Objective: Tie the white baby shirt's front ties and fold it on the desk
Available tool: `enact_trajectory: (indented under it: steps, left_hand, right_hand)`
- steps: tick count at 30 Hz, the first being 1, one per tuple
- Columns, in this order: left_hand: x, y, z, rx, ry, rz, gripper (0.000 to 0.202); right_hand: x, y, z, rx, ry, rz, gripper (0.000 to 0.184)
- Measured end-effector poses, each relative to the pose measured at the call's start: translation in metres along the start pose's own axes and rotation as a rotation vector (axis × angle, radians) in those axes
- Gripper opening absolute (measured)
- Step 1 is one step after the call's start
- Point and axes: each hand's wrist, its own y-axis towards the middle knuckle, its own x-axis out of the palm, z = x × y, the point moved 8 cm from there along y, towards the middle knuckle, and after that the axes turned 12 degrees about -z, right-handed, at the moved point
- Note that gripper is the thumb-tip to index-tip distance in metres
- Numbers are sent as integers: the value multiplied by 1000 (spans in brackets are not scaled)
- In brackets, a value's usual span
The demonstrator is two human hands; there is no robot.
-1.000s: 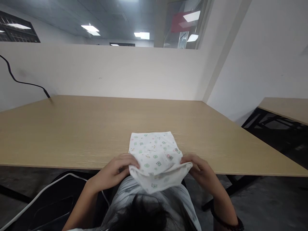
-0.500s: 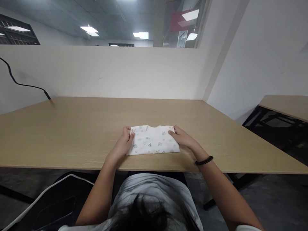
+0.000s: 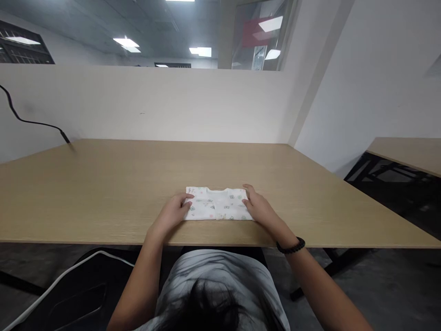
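A white folded garment (image 3: 217, 205) with small printed figures lies flat on the wooden table in front of me, its notched neckline facing away. At its left end rests my left hand (image 3: 173, 211), finger and thumb lying on top of the fabric with a small gap between them. My right hand (image 3: 261, 210) is at the other end, fingers stretched past the side edge and thumb touching the cloth. Neither hand grips the fabric. A black beaded bracelet (image 3: 291, 246) circles my right wrist.
The wide wooden table (image 3: 113, 184) runs back to a white partition (image 3: 179, 103) with glass above. A black cable (image 3: 37, 122) comes down onto its far left corner. Another table (image 3: 406, 151) stands off to the right. A black chair (image 3: 82, 294) sits below on the left.
The garment's far edge, held by both hands before, has come down and toward me, so it lies flatter. Both hands have loosened their hold and stay at its ends.
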Motion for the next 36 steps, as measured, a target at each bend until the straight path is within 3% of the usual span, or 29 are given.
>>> enact_trajectory:
  steps: [5,9,11,15,19,23,26,29,31,36]
  left_hand:
    - [2,-3,7,-4,166,46,44]
    - [8,-13,27,45,382,164,54]
    - [23,-17,39,122,450,97,66]
    - [58,-21,46,198,523,-228,82]
    - [64,-23,40,169,552,-302,90]
    - [68,-28,59,289,559,-221,90]
    - [90,-37,92,501,611,-207,84]
    - [120,-46,119,673,684,-247,84]
    - [134,-48,127,719,729,-252,87]
    - [142,-46,125,707,685,-268,87]
  right_hand:
    - [-1,-12,-14,136,-238,-18,40]
    - [-3,-25,-31,142,-417,93,47]
    - [9,-28,-40,50,-443,94,55]
    - [44,-27,-40,-38,-394,-57,71]
    - [45,-21,-29,-95,-239,-202,82]
    - [5,-4,-24,-280,20,-235,64]
    - [-23,21,-2,-191,108,-194,48]
    - [-19,43,15,-165,172,-272,32]
    - [-11,52,23,-163,231,-292,26]
    - [-5,58,29,-199,342,-208,19]
